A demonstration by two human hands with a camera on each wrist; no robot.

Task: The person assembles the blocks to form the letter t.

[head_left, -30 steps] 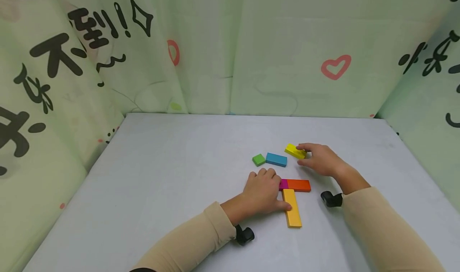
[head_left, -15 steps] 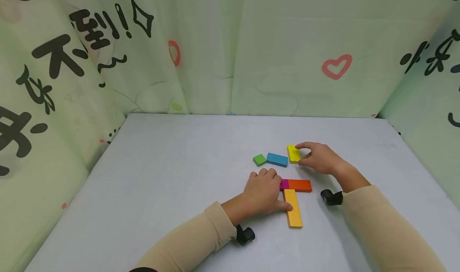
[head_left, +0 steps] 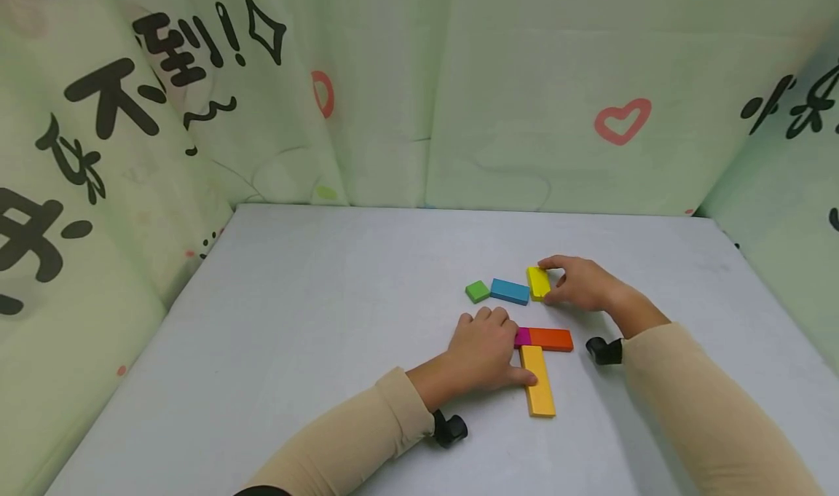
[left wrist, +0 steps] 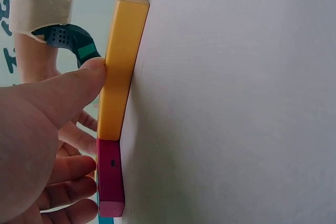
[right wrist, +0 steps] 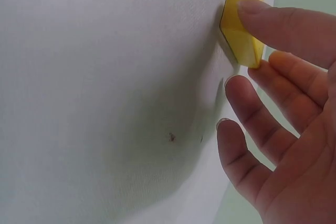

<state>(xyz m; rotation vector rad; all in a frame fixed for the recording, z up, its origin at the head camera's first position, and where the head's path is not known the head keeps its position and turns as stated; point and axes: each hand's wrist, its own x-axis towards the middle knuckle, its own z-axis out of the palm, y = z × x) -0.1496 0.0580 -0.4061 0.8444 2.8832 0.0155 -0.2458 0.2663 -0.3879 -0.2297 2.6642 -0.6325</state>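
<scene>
In the head view my right hand (head_left: 583, 285) pinches a yellow block (head_left: 539, 285) between thumb and forefinger. That block stands at the right end of a blue block (head_left: 510, 291), with a green block (head_left: 477, 291) at the blue one's left end. My left hand (head_left: 481, 350) rests on the table, its thumb touching a long amber block (head_left: 540, 398). Its fingers lie by a magenta block (head_left: 522, 336), partly covered by the hand. A red-orange block (head_left: 552, 339) adjoins the magenta one. The right wrist view shows the thumb on the yellow block (right wrist: 241, 24).
The white table (head_left: 295, 299) holds the blocks right of its middle. Pale green curtains (head_left: 511, 81) with black lettering and hearts enclose the back and sides. A black wrist camera (head_left: 451, 430) sits at the left cuff, another black camera (head_left: 603, 351) at the right.
The right hand has turned the yellow block from a slant to nearly upright in view and brought it against the blue block's right end. The left hand has stayed put.
</scene>
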